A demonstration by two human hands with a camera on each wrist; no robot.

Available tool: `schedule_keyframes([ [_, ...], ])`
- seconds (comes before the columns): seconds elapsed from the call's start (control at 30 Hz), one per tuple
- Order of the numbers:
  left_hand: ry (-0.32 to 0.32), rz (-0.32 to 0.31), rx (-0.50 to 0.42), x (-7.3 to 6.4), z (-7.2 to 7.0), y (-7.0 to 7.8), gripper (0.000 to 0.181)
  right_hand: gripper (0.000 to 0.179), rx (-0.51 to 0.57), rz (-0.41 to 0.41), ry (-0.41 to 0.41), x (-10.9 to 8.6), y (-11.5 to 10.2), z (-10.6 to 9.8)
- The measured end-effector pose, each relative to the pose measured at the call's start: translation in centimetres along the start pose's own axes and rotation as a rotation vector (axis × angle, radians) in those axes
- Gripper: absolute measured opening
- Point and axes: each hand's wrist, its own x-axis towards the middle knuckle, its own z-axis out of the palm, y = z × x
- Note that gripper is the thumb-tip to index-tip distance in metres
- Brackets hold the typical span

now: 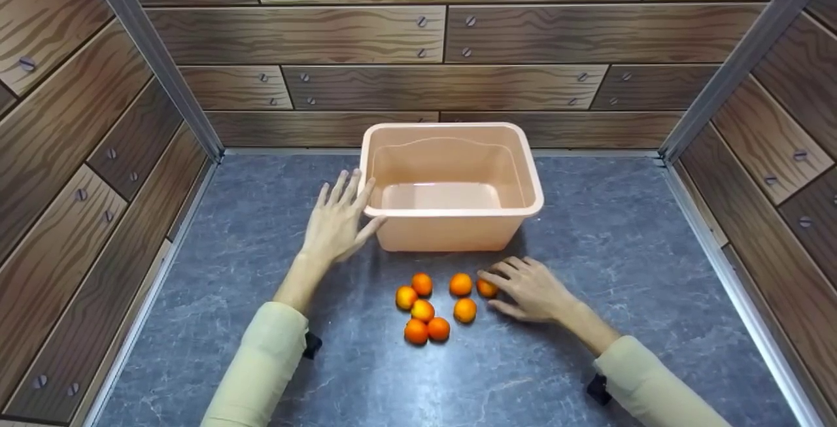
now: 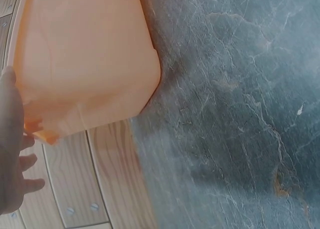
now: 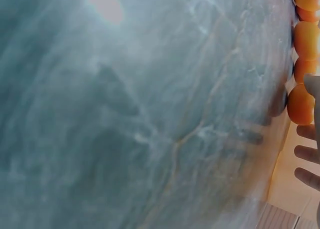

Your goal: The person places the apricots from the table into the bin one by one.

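A peach-coloured plastic basin (image 1: 451, 232) stands at the back of the grey floor. Its left rim has my left hand (image 1: 335, 224) beside it, fingers spread and straight, the thumb over the front left corner; whether they touch is hard to tell. In front of the basin lie several small oranges (image 1: 422, 311). Over the rightmost orange (image 1: 488, 288) reaches my right hand (image 1: 533, 290), its fingertips partly covering the fruit. In the right wrist view the thumb is close to an orange (image 3: 301, 104) and the other fingers are spread apart.
Wood-patterned walls (image 1: 418, 34) enclose the back and both sides, with metal strips (image 1: 153, 54) at the corners. The marbled grey floor (image 1: 248, 218) extends around the basin and oranges. Both forearms wear pale sleeves (image 1: 261, 361), with a dark strap piece (image 1: 312, 346) under the left one.
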Motion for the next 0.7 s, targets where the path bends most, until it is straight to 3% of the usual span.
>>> schedule_keyframes([
  [0.7,0.000,-0.007,-0.012,-0.04,0.14,-0.01,0.079,0.051,-0.009,-0.011,-0.005,0.49,-0.34,0.52],
])
